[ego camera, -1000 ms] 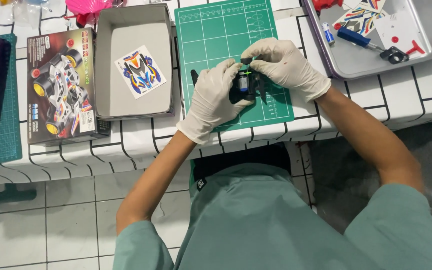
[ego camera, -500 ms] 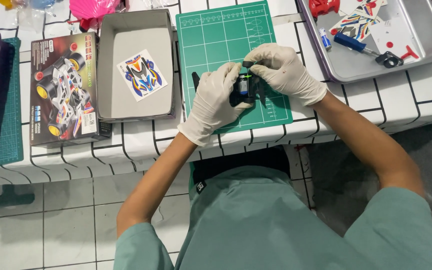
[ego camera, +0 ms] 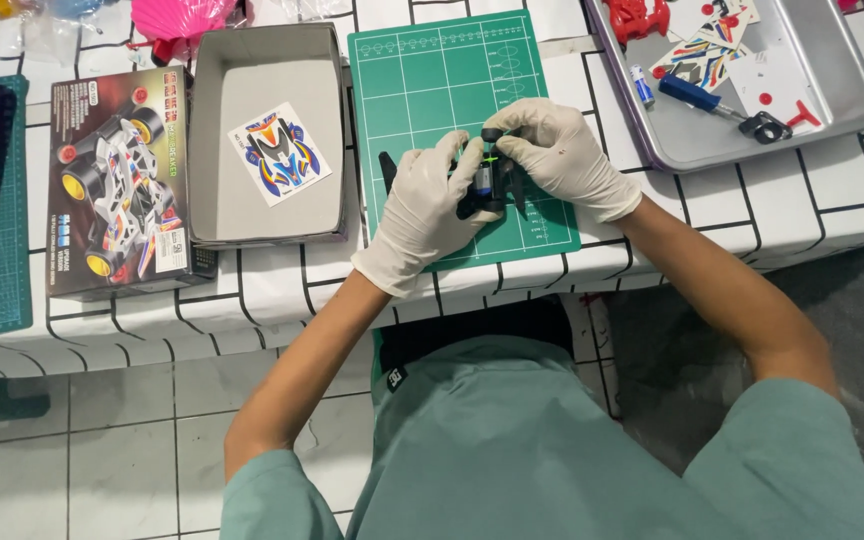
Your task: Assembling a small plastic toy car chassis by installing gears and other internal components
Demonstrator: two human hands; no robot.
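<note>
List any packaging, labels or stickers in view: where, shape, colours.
Toy car box lid: far left on the table, rectangular, dark with a white racer picture.
Sticker sheet: inside the open grey box, square, white with blue-red-yellow shapes.
Decal sheets: in the metal tray, white, multicoloured.

Over the past second, the gloved left hand (ego camera: 430, 212) has drawn a little closer to the right hand (ego camera: 560, 155) around the small black toy car frame (ego camera: 485, 183), its fingers now curling further over the frame's left end above the green cutting mat (ego camera: 432, 80). The right hand's fingertips have shifted slightly along the top of the frame. The view itself has drifted slightly, the metal tray (ego camera: 832, 90) sitting a touch lower in the picture.
</note>
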